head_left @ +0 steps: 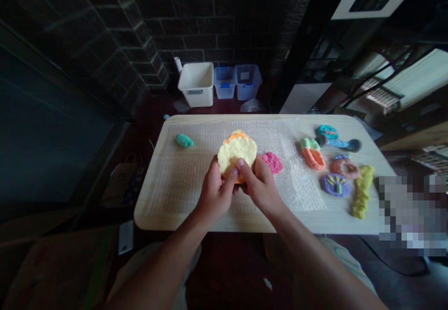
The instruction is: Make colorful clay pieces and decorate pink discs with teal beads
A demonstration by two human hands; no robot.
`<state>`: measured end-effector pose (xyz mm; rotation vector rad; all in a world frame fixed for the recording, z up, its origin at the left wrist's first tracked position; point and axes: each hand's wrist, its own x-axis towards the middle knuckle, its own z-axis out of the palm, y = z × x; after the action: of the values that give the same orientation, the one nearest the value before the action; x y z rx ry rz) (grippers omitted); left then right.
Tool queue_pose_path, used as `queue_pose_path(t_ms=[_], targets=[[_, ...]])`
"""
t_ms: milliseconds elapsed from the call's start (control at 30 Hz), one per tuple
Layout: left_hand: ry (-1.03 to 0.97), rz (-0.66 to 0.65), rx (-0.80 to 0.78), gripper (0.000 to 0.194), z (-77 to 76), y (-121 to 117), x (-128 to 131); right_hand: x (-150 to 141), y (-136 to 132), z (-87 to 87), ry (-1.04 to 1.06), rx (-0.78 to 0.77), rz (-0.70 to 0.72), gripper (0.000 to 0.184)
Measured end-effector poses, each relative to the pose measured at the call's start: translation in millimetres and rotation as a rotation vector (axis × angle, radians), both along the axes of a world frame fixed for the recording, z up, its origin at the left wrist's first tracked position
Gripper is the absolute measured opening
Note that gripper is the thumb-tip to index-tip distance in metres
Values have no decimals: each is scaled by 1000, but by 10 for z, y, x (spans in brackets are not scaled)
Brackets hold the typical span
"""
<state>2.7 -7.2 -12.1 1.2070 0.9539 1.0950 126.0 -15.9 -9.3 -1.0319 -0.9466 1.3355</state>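
Both hands hold a flattened round of pale yellow modelling clay (235,152) above the middle of the table, with orange clay (238,135) showing along its far edge. My left hand (217,186) grips its left side, thumb pressed on the face. On the right side, my right hand (261,184) is closed round it in the same way, the two thumbs close together. Most of the other fingers are hidden beneath. Just right of my right hand lies a lumpy pink clay piece (272,162). A green clay lump (184,141) rests farther left.
Bubble wrap (189,179) covers much of the pale wooden table (154,217). At the right stand several clay shapes, including an orange and green shoe-like piece (313,155), a purple disc (336,185) and a yellow strip (363,191). Beyond are a white bin (198,84) and blue tubs (248,82).
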Motion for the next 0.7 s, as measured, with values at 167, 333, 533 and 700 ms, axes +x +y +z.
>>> queue_pose_path(t_ms=[167,333,533,700], targets=[[-66,138,-93,36,-13,-52,122,-63,-11,-71,-285,137,-259,26],[-156,65,-151,33,33,-36,46,-58,-33,49,10,33,-44,31],[-183,8,-136,32,46,-6,-41,-49,-36,95,84,3,33,35],[-156,-36,-61,44,45,9,-8,-3,-36,73,182,-69,65,25]])
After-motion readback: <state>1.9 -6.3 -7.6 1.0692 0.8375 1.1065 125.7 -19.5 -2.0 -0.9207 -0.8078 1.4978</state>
